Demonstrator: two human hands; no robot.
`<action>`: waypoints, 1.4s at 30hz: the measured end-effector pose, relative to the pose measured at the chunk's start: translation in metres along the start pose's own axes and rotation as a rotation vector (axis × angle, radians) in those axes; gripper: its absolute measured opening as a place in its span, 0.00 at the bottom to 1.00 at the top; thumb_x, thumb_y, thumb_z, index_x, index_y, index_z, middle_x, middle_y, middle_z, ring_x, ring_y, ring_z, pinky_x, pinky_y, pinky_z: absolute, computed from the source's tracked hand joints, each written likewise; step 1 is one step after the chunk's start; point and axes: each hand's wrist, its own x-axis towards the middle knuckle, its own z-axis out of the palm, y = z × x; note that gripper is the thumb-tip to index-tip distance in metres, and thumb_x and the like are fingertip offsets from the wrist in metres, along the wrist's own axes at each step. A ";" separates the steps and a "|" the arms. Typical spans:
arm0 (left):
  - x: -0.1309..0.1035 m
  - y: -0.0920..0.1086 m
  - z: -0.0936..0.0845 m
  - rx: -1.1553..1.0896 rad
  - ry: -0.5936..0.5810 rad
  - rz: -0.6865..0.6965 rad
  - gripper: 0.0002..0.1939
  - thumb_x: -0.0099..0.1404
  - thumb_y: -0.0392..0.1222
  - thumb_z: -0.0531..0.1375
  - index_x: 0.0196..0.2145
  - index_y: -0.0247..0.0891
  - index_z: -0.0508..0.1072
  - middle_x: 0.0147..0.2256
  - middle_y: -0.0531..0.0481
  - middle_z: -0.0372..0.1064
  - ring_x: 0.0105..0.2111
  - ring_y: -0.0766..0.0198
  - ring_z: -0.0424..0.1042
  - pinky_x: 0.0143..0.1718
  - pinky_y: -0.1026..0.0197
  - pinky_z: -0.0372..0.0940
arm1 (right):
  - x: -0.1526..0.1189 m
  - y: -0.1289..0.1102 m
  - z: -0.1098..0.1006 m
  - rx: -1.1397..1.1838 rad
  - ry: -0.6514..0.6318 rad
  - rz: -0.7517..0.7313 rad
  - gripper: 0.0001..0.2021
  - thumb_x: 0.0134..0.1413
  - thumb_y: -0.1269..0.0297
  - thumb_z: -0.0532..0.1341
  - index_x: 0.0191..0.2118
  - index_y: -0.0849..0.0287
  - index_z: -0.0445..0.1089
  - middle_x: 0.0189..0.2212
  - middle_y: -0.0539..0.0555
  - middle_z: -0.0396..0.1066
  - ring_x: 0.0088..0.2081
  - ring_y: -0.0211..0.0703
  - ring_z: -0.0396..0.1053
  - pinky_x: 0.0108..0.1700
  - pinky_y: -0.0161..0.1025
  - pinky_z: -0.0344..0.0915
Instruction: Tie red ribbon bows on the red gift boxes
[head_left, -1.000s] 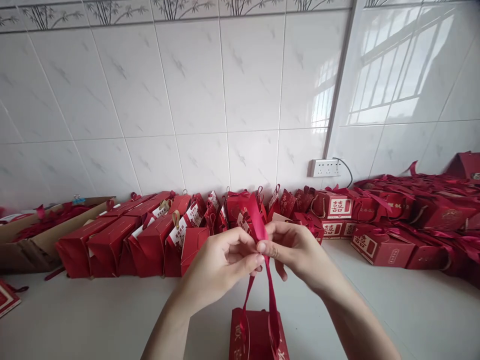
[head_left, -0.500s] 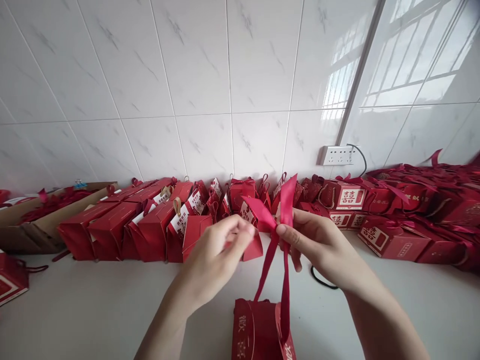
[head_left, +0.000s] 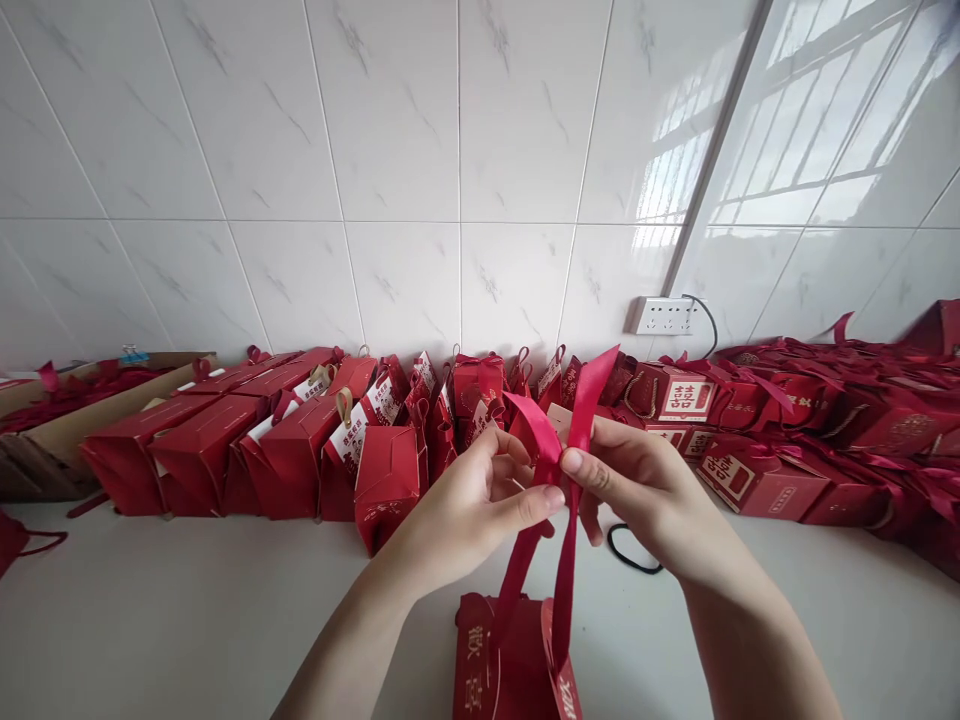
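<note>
Pinched by the left hand and right hand above a red printed-card box on the white desk, the crimson satin ribbon seems light, limp and slippery, best held at its crossing.

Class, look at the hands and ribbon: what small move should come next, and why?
Perhaps fold one free end of the red ribbon into a loop: the right hand pinches where its strands meet above the red box, the left hand is close by, and both ends stick up unlooped.
</note>
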 end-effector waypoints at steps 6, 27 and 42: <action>0.000 0.005 0.003 0.044 -0.009 0.096 0.10 0.63 0.47 0.60 0.32 0.36 0.73 0.31 0.49 0.72 0.33 0.63 0.73 0.37 0.62 0.66 | 0.000 0.002 -0.005 -0.047 0.025 -0.004 0.13 0.52 0.54 0.64 0.32 0.61 0.71 0.25 0.51 0.64 0.22 0.33 0.62 0.17 0.27 0.65; -0.009 0.014 0.008 0.050 0.050 0.112 0.10 0.63 0.47 0.59 0.30 0.38 0.71 0.24 0.54 0.67 0.26 0.68 0.68 0.29 0.67 0.63 | -0.004 0.000 0.000 -0.090 0.108 0.024 0.15 0.49 0.53 0.66 0.26 0.61 0.67 0.22 0.50 0.63 0.20 0.31 0.59 0.18 0.27 0.64; -0.004 0.011 -0.004 0.145 -0.028 0.057 0.14 0.64 0.49 0.58 0.28 0.35 0.69 0.26 0.55 0.63 0.28 0.70 0.64 0.30 0.67 0.59 | -0.007 -0.001 -0.010 -0.072 0.149 -0.015 0.10 0.49 0.59 0.67 0.29 0.61 0.72 0.25 0.50 0.67 0.23 0.31 0.63 0.19 0.25 0.65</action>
